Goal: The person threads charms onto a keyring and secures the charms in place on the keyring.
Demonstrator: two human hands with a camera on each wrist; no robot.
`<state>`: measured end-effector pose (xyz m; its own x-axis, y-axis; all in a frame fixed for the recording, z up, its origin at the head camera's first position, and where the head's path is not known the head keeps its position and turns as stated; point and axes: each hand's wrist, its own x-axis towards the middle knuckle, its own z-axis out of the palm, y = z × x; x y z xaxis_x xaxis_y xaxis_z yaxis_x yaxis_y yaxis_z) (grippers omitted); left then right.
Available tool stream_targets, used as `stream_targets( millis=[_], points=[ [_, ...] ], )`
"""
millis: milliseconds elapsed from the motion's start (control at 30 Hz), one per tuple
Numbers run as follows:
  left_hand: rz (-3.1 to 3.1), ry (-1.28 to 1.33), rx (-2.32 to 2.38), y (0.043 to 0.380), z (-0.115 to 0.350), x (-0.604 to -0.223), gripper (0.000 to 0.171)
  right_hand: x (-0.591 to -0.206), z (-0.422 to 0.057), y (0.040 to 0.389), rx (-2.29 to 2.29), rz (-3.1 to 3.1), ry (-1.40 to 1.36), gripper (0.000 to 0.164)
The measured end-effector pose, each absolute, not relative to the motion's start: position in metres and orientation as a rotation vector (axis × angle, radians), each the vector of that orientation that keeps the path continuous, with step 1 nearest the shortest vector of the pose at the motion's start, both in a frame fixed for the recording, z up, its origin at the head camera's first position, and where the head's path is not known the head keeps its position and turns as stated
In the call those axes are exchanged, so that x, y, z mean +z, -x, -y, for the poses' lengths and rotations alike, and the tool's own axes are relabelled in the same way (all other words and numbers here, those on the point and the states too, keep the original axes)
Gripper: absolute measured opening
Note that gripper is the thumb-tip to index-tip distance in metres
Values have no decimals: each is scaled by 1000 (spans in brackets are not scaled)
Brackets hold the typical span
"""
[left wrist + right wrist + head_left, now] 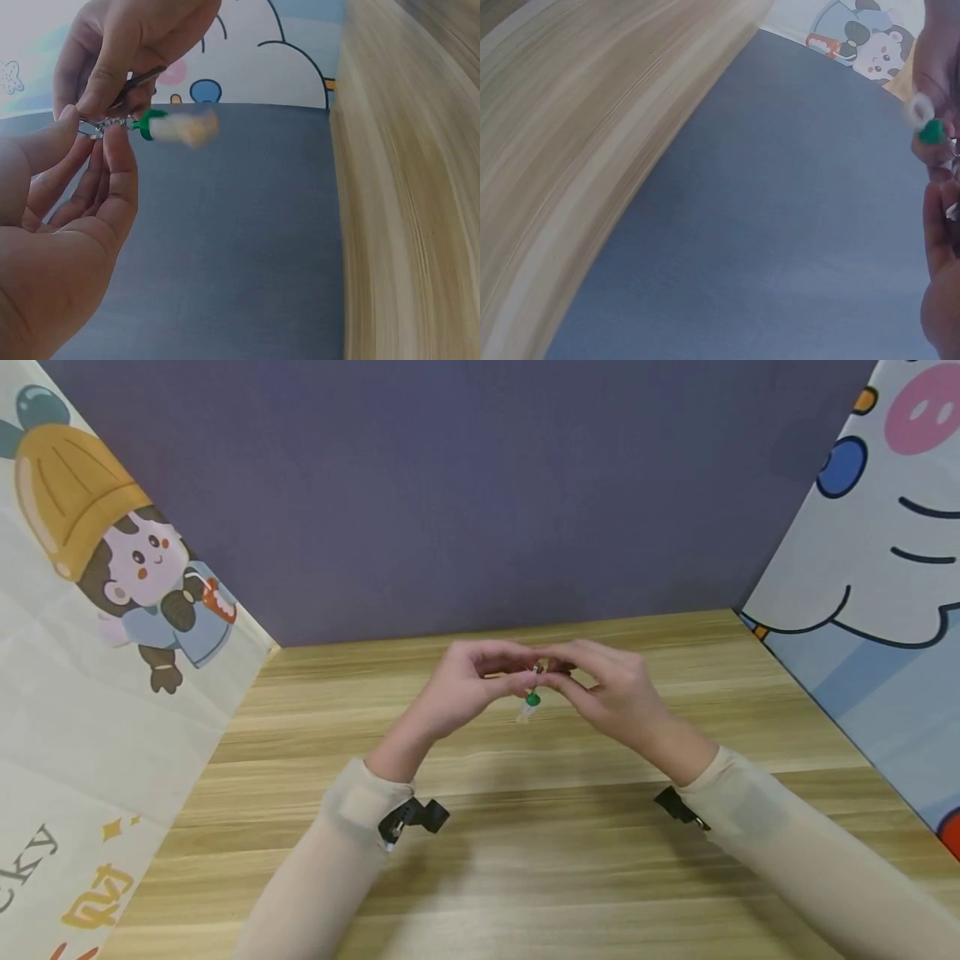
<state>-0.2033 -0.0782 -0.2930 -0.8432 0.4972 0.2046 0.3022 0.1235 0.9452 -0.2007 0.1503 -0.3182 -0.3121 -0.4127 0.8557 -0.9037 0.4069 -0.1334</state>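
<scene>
Both hands meet over the table, fingertips close together. Between thumb and fingers my left hand (467,687) pinches the metal ring and chain of a keychain (94,129). From that chain hangs a small charm (184,127) with a green cap and a pale, whitish body, blurred in the left wrist view. My right hand (617,687) pinches a slim, dark metal piece (144,79) right at the ring; its kind cannot be told, as the fingers cover much of it. At the right wrist view's edge, the charm's green cap (931,133) shows beside the fingers.
A wood-grain table (525,860) lies under the hands. Behind it rises a plain grey-blue panel (480,502). Cartoon-printed sheets stand at the left (112,693) and the right (885,635). Each sleeve cuff carries a small black wrist device (412,818).
</scene>
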Motion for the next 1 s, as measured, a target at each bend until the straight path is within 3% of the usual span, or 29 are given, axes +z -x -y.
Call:
stream_targets(
  millis=[167,533,1000],
  points=[
    [-2269,-795,1800,204,80,-295,22,-319,-151,200,838,1967,-1145,37],
    [-2494,-919,1743,199,77,-301,5,-309,-153,190,1306,2475,-923,8],
    [-2925,-1697,1191,199,75,-307,10,-313,-159,196,1127,2524,-1012,7]
  ],
)
